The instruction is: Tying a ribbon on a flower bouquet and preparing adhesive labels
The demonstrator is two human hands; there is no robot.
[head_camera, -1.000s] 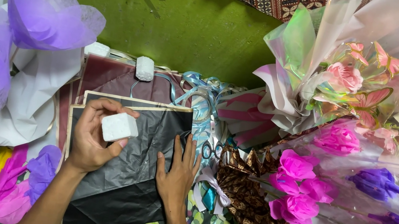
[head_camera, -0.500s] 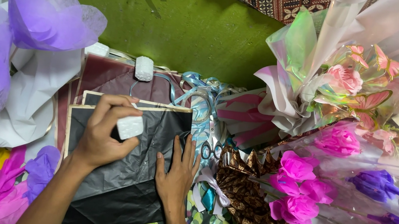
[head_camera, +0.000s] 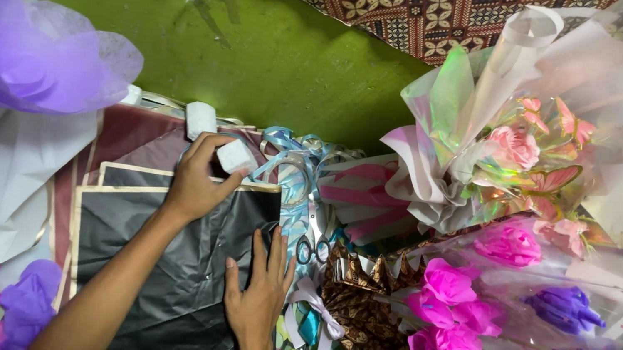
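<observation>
two hands [head_camera: 196, 181], two white blocks [head_camera: 235, 156]

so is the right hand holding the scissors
No, the right hand lies flat on the black wrapping sheet; the scissors lie beside it, untouched.

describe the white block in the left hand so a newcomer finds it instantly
Start at the black wrapping sheet with a pale border, low on the green floor. At its top edge the left hand pinches a small white block. Its twin, another white block, lies just beyond, untouched; only this one sits between fingertips.
</observation>
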